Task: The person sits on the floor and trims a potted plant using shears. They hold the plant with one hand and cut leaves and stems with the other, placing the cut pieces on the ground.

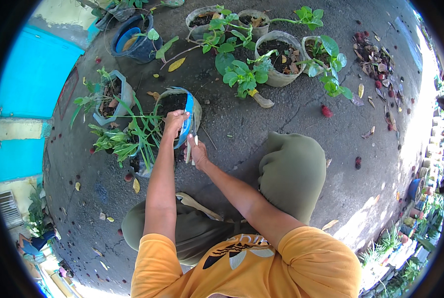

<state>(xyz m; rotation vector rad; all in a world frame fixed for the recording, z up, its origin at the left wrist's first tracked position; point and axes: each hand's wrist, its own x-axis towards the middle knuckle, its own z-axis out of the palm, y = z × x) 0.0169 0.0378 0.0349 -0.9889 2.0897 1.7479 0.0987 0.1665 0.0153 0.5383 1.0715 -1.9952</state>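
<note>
My left hand (175, 122) is closed on the near right rim of a round, pale plastic pot (197, 110) of dark soil, which has a blue band along that side. Just below it, my right hand (199, 153) grips a pair of scissors (188, 152) with whitish handles. The blades point up beside the pot's wall; whether they touch the plastic is hard to tell. Close to my left forearm, a long-leaved green plant (141, 130) spreads from a pot partly hidden by its foliage.
At the left stands a cut pale-blue container (126, 94) with a plant. A dark bucket (147, 51) holds a blue vessel. Several pale pots (280, 77) with leafy vines stand at the back. Red spiky fruits (326, 111) and dry leaves lie on the pavement.
</note>
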